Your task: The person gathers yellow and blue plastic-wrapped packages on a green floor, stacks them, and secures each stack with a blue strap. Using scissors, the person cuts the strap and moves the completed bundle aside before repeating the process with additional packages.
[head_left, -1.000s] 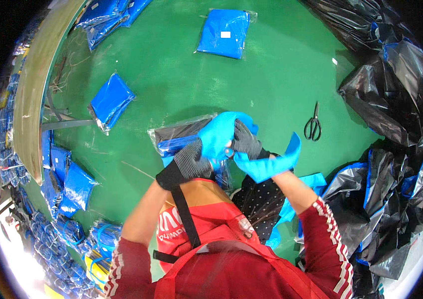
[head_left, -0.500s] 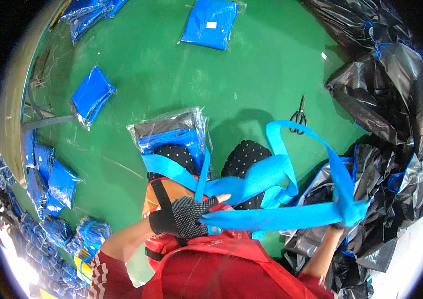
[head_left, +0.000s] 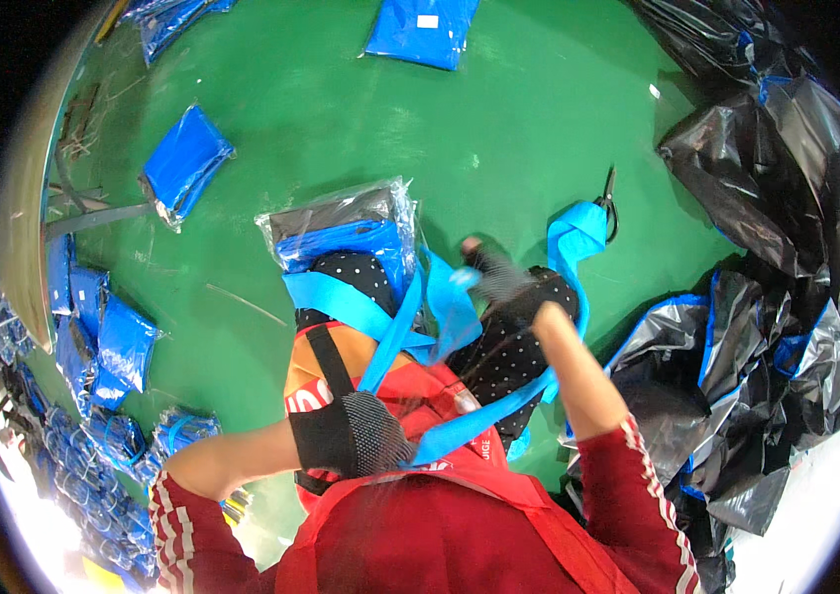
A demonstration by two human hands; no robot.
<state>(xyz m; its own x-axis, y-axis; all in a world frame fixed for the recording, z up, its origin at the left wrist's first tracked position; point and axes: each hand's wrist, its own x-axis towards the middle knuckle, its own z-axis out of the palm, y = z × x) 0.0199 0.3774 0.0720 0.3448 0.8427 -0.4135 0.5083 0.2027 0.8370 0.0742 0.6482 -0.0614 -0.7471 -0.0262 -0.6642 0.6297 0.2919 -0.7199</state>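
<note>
A long bright-blue fabric strap [head_left: 474, 423] runs in loops across my lap and over my left knee. My left hand [head_left: 377, 436], in a black dotted fingerless glove, is closed on the strap low in my lap. Above my right knee, my right hand [head_left: 504, 282] is smeared by motion beside an upper fold of strap; its grip on that fold cannot be made out. A clear-bagged packet of folded blue and dark sheeting [head_left: 341, 233] lies just beyond my left knee. Black-handled scissors [head_left: 610, 188] lie on the floor, partly covered by the strap's far loop.
Bagged blue packets lie on the green floor [head_left: 271, 129], one [head_left: 187, 158] to the left and one [head_left: 425, 30] far ahead. Several more bundles [head_left: 108, 337] crowd the left. Large crumpled black sheets with blue edging [head_left: 737, 188] fill the right side.
My right hand has swung from the far right inward to above my right knee. The wide strap loop on the right has collapsed, and part now falls over the scissors. My left hand stays low.
</note>
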